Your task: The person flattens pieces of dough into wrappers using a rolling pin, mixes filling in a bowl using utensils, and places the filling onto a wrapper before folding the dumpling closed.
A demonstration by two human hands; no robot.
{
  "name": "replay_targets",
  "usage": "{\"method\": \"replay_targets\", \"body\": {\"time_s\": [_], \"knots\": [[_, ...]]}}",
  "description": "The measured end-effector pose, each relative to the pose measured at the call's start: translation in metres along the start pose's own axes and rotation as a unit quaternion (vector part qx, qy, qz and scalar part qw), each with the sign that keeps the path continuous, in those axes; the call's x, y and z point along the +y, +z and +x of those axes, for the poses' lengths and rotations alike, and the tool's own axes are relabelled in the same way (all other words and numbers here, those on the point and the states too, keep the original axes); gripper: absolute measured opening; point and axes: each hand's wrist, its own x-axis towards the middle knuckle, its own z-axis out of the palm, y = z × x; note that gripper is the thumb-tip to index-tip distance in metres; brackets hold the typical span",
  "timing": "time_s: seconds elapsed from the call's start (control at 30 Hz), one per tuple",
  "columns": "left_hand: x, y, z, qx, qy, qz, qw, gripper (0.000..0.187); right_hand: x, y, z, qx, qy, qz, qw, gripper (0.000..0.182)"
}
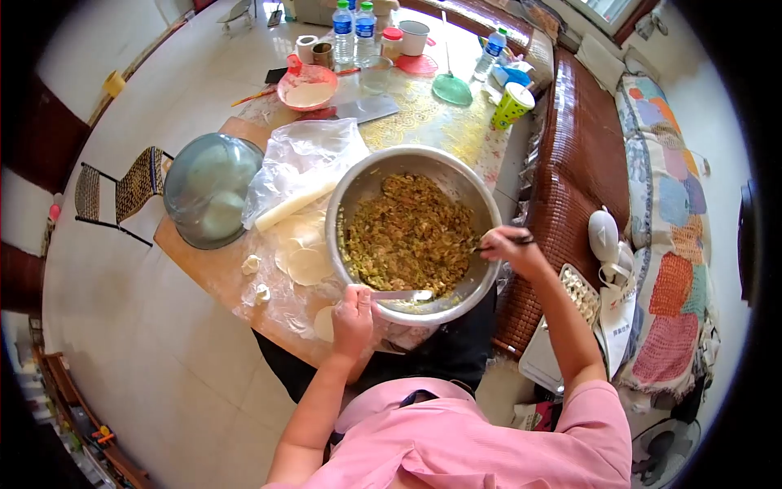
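Note:
A large metal bowl [332, 213] of chopped, mixed filling [411, 232] stands at the table's front edge. My left hand [354, 319] is closed at its near left rim around a flat, pale metal spatula [399, 295], whose whitish end reaches over the filling. At the bowl's right rim my right hand [511, 251] grips a dark-handled utensil [526, 239]; I cannot make out its working end. Left of the bowl, round dough wrappers [309, 266] lie on the floured wooden board [213, 262], with small dough pieces [251, 265] beside them.
A rolling pin [295, 204] and a plastic bag [297, 155] lie beyond the wrappers. An overturned glass bowl [204, 191] is at the board's left. Behind are a cleaver [366, 108], a red flour bowl [308, 88] and water bottles [343, 34]. A brown sofa [570, 147] stands right.

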Motion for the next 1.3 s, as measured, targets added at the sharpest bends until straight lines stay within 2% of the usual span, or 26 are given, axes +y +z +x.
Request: {"method": "replay_targets", "body": {"time_s": [0.07, 0.13, 0.2, 0.23, 0.3, 0.33, 0.4, 0.47, 0.5, 0.53, 0.6, 0.67, 0.73, 0.8, 0.87, 0.93, 0.97, 1.03, 1.07, 1.13, 1.2, 1.23, 1.3], "knots": [[-0.001, 0.003, 0.001, 0.026, -0.021, 0.019, 0.999, 0.020, -0.005, 0.030, -0.021, -0.040, 0.011, 0.028, 0.999, 0.025], [-0.002, 0.005, 0.001, 0.026, -0.026, 0.001, 0.999, 0.021, -0.004, 0.041, -0.017, -0.039, 0.002, 0.087, 0.995, 0.022], [-0.009, 0.006, -0.001, 0.028, -0.034, -0.016, 0.999, 0.023, -0.003, 0.035, 0.011, 0.067, -0.215, -0.039, 0.974, 0.018], [-0.014, 0.008, -0.002, 0.043, -0.046, -0.035, 0.997, 0.023, -0.006, 0.036, 0.024, 0.071, -0.216, -0.034, 0.973, 0.018], [-0.013, 0.009, -0.005, 0.055, -0.056, -0.050, 0.996, 0.024, -0.009, 0.046, 0.046, 0.193, -0.328, -0.155, 0.912, 0.017], [-0.009, 0.008, -0.006, 0.070, -0.062, -0.090, 0.991, 0.023, 0.001, 0.058, 0.056, 0.166, -0.341, -0.128, 0.916, 0.013], [0.000, 0.001, -0.007, 0.084, -0.067, -0.125, 0.986, 0.022, 0.014, 0.076, 0.052, 0.032, -0.444, -0.102, 0.890, 0.010], [0.007, -0.011, -0.006, 0.161, -0.100, -0.189, 0.964, 0.021, -0.006, 0.077, 0.017, -0.112, -0.329, -0.052, 0.936, 0.010], [0.016, -0.019, -0.003, 0.174, -0.104, -0.197, 0.959, 0.020, -0.012, 0.072, 0.001, -0.144, -0.282, -0.082, 0.945, 0.012], [0.018, -0.024, 0.003, 0.175, -0.106, -0.197, 0.959, 0.020, -0.019, 0.073, -0.011, -0.145, -0.280, -0.083, 0.945, 0.012], [0.022, -0.029, 0.018, 0.205, -0.087, -0.108, 0.969, 0.020, -0.025, 0.074, -0.030, -0.208, -0.213, -0.072, 0.952, 0.014], [0.017, -0.026, 0.044, 0.192, -0.085, -0.073, 0.975, 0.019, -0.002, 0.099, -0.012, -0.164, -0.310, -0.065, 0.934, 0.014], [-0.007, -0.019, 0.069, 0.181, 0.044, 0.056, 0.981, 0.020, 0.026, 0.114, 0.036, -0.073, -0.376, -0.035, 0.923, 0.012], [0.008, -0.022, 0.083, 0.188, 0.027, 0.076, 0.979, 0.018, 0.012, 0.107, 0.067, 0.078, -0.458, -0.027, 0.885, 0.009], [0.017, -0.025, 0.083, 0.190, 0.008, 0.090, 0.978, 0.016, 0.006, 0.081, 0.077, 0.169, -0.351, -0.047, 0.920, 0.009], [0.020, -0.028, 0.086, 0.181, 0.002, 0.117, 0.976, 0.015, -0.008, 0.057, 0.054, 0.217, -0.306, -0.109, 0.920, 0.009], [0.022, -0.030, 0.086, 0.172, -0.004, 0.123, 0.977, 0.015, 0.001, 0.046, 0.043, 0.218, -0.301, -0.152, 0.916, 0.011], [0.007, -0.030, 0.091, 0.163, 0.008, 0.120, 0.979, 0.014, -0.001, 0.034, -0.002, 0.140, -0.213, -0.183, 0.950, 0.014], [-0.001, -0.029, 0.091, 0.152, 0.023, 0.124, 0.980, 0.014, -0.003, 0.041, -0.017, 0.134, -0.210, -0.185, 0.951, 0.014], [-0.002, -0.024, 0.097, 0.142, 0.020, 0.130, 0.981, 0.013, -0.006, 0.059, -0.036, 0.032, -0.128, -0.044, 0.990, 0.011], [0.006, -0.019, 0.104, 0.123, 0.031, 0.196, 0.972, 0.013, -0.002, 0.090, -0.019, 0.027, -0.220, -0.041, 0.974, 0.010], [0.008, -0.018, 0.108, 0.108, 0.037, 0.248, 0.962, 0.014, 0.005, 0.101, -0.001, 0.061, -0.300, -0.077, 0.949, 0.010], [0.006, -0.018, 0.116, 0.099, 0.053, 0.295, 0.949, 0.016, 0.002, 0.096, 0.027, 0.129, -0.351, -0.086, 0.923, 0.009]]}}
